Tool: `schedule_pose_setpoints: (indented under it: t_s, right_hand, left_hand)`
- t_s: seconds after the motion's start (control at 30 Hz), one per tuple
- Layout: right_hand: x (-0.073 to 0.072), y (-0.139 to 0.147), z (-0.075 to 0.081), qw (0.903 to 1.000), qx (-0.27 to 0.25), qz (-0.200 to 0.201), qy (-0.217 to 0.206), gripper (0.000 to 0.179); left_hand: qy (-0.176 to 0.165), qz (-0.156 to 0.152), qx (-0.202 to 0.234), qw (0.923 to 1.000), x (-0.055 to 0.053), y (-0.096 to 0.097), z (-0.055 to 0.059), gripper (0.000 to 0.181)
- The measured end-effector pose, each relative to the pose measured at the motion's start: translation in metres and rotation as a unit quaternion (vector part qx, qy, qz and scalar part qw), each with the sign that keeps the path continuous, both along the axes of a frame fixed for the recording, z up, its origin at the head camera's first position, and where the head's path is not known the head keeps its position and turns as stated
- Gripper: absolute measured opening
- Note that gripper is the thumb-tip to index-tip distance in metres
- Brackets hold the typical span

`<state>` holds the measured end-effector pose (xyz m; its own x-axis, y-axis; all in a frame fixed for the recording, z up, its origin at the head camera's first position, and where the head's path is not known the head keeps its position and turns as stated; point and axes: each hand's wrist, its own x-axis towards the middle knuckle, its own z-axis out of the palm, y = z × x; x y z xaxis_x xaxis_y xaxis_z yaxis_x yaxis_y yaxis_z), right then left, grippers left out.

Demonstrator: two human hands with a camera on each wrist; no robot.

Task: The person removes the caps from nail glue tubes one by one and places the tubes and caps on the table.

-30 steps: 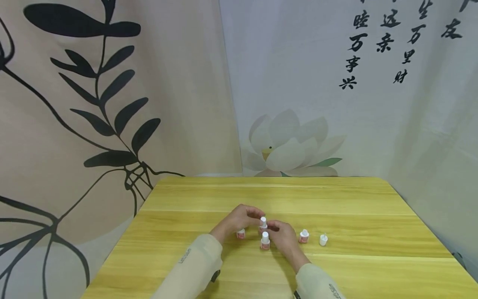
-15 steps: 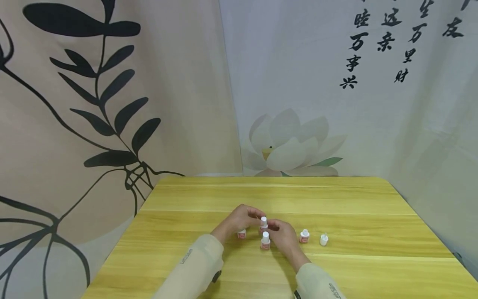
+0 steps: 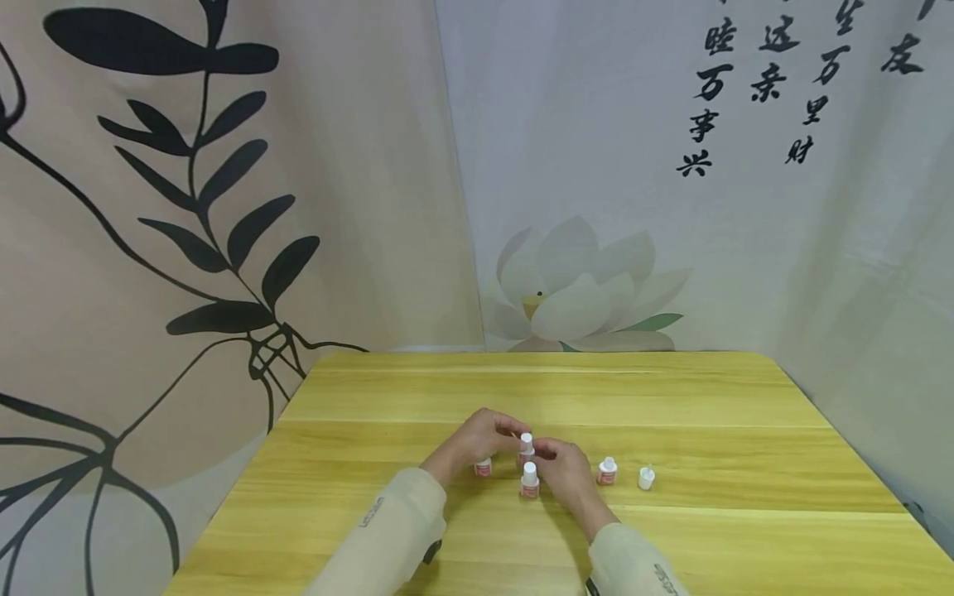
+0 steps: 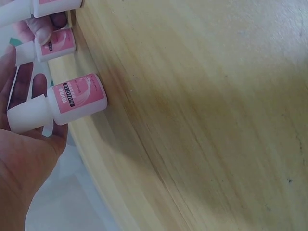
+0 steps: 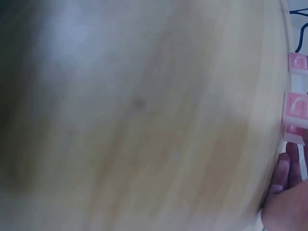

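Note:
Between the two hands a small white nail glue bottle (image 3: pixel 526 454) with a pink label stands upright in the head view. My left hand (image 3: pixel 477 437) reaches over from the left, its fingertips pinching the white cap (image 3: pixel 526 439). My right hand (image 3: pixel 566 472) grips the bottle's body from the right; in the left wrist view its thumb (image 4: pixel 43 33) lies on the label. A second nail glue bottle (image 4: pixel 79 98), capped, stands beneath the left hand. Another capped nail glue bottle (image 3: pixel 529 481) stands just in front of the held one. The right wrist view shows the right hand (image 5: pixel 288 202) only at its edge.
To the right of the right hand stands a nail glue bottle (image 3: pixel 607 472) without its tall cap. Further right a small white cap-like piece (image 3: pixel 646 478) with a thin spike on top sits on the wooden table (image 3: pixel 745 546). A printed curtain (image 3: pixel 358 207) hangs behind.

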<state>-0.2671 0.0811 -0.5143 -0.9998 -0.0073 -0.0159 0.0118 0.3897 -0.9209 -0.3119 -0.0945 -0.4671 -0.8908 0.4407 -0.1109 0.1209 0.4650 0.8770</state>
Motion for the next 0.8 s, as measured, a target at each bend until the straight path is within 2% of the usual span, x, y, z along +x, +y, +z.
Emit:
schedule_pose_setpoints:
  t_s: [0.4,0.63,0.8]
  right_hand:
    - [0.0042,-0.0008,0.005,1.0,0.002,0.004,0.003,0.022]
    - [0.005,-0.0009,0.0057,0.9999,0.0,0.008,0.008,0.024]
    - [0.0058,0.0004,0.0062,0.9999,-0.005,0.009,0.01,0.023]
  left_hand:
    - [0.002,0.009,-0.011,0.9999,0.0028,-0.0013,-0.0004,0.015]
    - [0.0,-0.007,0.005,1.0,0.0019,-0.0029,-0.0006,0.031]
    - [0.0,-0.011,0.0,0.9999,0.0003,-0.003,-0.0017,0.022]
